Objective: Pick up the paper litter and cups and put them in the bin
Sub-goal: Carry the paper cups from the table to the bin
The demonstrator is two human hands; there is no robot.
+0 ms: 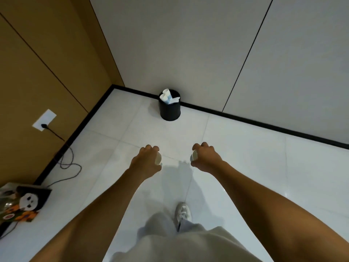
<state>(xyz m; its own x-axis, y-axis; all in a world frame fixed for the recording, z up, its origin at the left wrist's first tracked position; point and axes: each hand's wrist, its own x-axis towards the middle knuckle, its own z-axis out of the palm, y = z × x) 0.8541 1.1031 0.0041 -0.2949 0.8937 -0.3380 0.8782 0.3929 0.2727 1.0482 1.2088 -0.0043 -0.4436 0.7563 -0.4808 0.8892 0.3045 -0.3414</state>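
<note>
Item one: my left hand point(149, 159), just left of centre, at about 7 o'clock from the bin. Its fingers are curled round a pale paper cup point(158, 158), of which I see only a sliver at the hand's right edge. The arm reaches forward from the lower left of the view.

Item two: my right hand point(206, 157), just right of centre, level with the left and well apart from it. It is closed round a second cup point(194, 155); the white rim and a bit of darker side peek out at the hand's left edge.

Item three: the bin point(170, 106), a small black round one, standing upright on the floor at 12 o'clock from my hands, against the dark skirting of the grey wall. White crumpled paper point(167, 96) with a bluish piece among it pokes up above its rim.

Item four: floor point(245, 167), glossy white tiles, with my shadow between the hands.

Item five: my legs, in light grey trousers, at 6 o'clock, with one pale shoe point(182, 212) stepped forward.

Item six: brown panelled wall at 9 to 10 o'clock, bearing a white socket plate point(44, 120) with a black plug in it; its cable point(69, 165) loops loosely on the floor below.

Item seven: a printed bag point(20, 203) with a white cartoon face, at 8 o'clock on the floor by the brown wall.
</note>
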